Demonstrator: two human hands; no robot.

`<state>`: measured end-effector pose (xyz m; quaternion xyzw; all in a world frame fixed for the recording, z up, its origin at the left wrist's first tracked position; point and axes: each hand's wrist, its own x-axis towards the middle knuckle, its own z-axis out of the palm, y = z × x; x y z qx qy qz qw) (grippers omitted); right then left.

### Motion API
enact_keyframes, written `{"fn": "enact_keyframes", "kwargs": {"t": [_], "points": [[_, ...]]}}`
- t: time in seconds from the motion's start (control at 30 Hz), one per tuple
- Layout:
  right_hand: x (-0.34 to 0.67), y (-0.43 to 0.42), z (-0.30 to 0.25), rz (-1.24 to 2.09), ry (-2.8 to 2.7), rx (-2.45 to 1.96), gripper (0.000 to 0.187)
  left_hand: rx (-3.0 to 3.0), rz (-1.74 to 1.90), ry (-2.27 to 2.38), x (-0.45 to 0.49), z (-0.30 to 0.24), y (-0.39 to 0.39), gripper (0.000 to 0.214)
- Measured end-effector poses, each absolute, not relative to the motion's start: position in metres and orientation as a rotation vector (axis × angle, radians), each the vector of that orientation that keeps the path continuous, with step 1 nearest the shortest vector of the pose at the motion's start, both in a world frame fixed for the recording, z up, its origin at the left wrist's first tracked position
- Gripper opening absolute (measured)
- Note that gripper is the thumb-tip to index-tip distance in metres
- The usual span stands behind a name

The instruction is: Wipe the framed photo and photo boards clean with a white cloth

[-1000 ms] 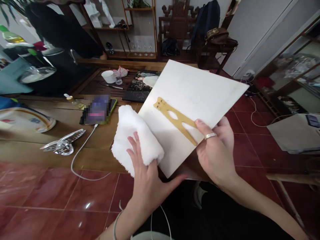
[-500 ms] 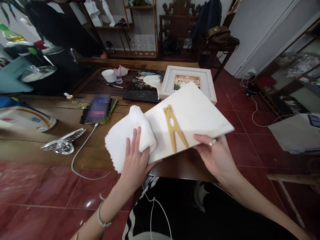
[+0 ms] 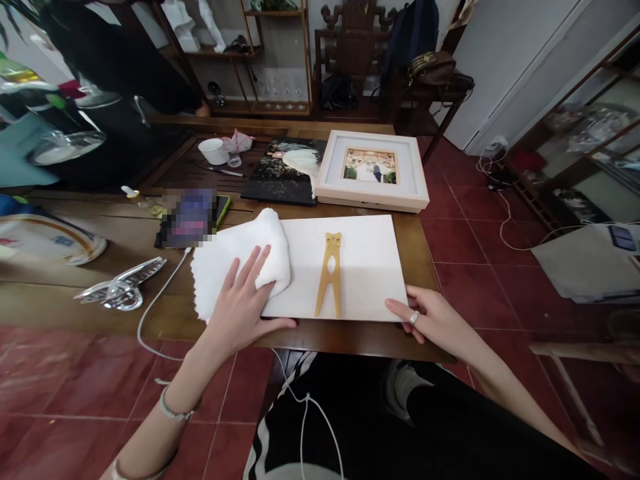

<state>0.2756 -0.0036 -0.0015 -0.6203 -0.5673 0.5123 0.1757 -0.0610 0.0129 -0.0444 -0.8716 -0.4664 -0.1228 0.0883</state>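
A flat white board [image 3: 370, 267] lies on the table in front of me. On it rests a tan cat-headed piece [image 3: 331, 267] with two long legs and an oval hole. At the board's left end is a folded white fluffy towel [image 3: 273, 250]. My left hand [image 3: 243, 293] lies on the towel with fingers spread, its thumb along the board's near edge. The near right corner of the board is in my right hand [image 3: 425, 313], thumb on top and the other fingers at the side and below, partly hidden.
Behind the board lie a framed photo [image 3: 327, 187] and a dark photo panel [image 3: 275, 190]. To the left are a phone [image 3: 190, 217] with a white cable [image 3: 160, 293] and a silver hair clip [image 3: 123, 285]. A white cup [image 3: 213, 151] stands farther back.
The board has come down from a tilted, raised position to lie level, turning with the cat-headed piece on it. My left hand and the towel have shifted slightly left.
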Motion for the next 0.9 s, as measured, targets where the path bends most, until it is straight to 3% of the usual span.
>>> {"fn": "enact_keyframes", "kwargs": {"t": [0.37,0.47,0.57,0.7,0.9], "points": [[0.272,0.018,-0.011,0.839,-2.186,-1.973,0.05,-2.621,-0.369,-1.398,-0.069,-0.046,0.031,0.06],[0.264,0.023,-0.011,0.392,-2.199,-2.063,0.041,-2.609,-0.38,-1.407,-0.067,-0.045,0.031,0.055],[0.249,0.029,-0.015,-0.041,-2.233,-1.687,0.03,-2.588,-0.397,-1.433,-0.064,-0.045,0.029,0.051],[0.228,0.034,-0.025,0.045,-2.606,-1.013,0.042,-2.572,-0.429,-1.451,-0.062,-0.046,0.027,0.048],[0.218,0.039,-0.031,0.292,-2.727,-0.923,0.043,-2.55,-0.489,-1.45,-0.06,-0.049,0.027,0.047]]}}
